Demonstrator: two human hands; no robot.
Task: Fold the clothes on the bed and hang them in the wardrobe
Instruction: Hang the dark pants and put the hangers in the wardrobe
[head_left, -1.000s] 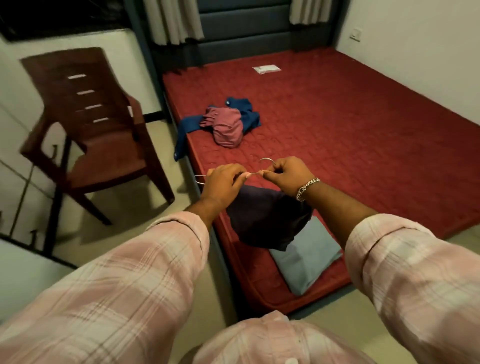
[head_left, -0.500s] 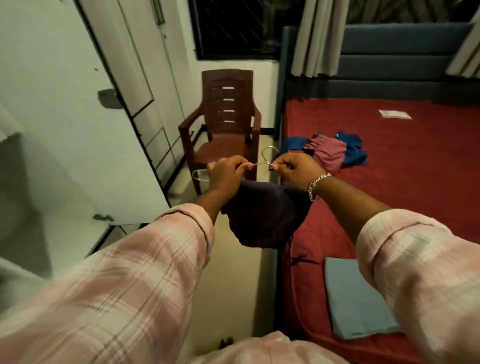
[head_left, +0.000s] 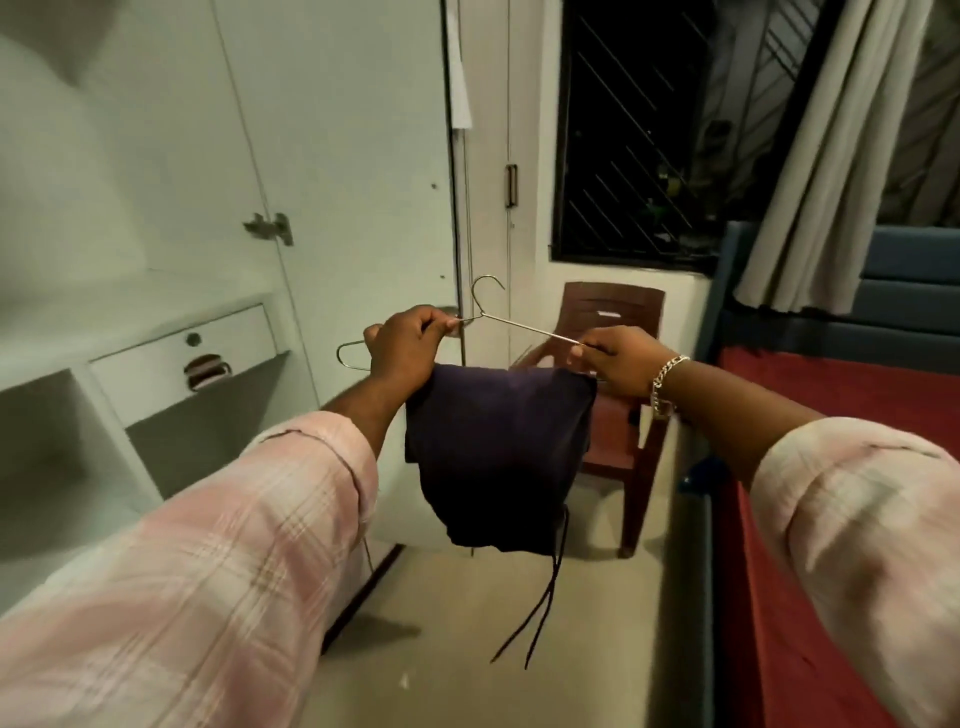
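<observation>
A thin metal wire hanger (head_left: 511, 323) is held level in front of me, hook pointing up. A folded dark purple garment (head_left: 496, 452) hangs over its lower bar, with two dark drawstrings dangling beneath. My left hand (head_left: 402, 348) pinches the hanger's left shoulder between thumb and fingers. My right hand (head_left: 621, 361), with a silver bracelet on the wrist, pinches the right shoulder. The white wardrobe (head_left: 171, 332) stands open at the left, showing a shelf and a drawer. Only the red bed's edge (head_left: 831, 395) shows at the right.
A white wardrobe door (head_left: 337, 156) stands open ahead of the hanger. A brown plastic chair (head_left: 618, 410) sits behind the garment by the wall. A dark barred window (head_left: 639, 130) and grey curtain (head_left: 826, 171) are beyond. Pale floor lies between wardrobe and bed.
My view has swung left from the bed to the wardrobe. Both hands have carried the hanger with the dark garment along and raised it; the clothes on the bed have left view.
</observation>
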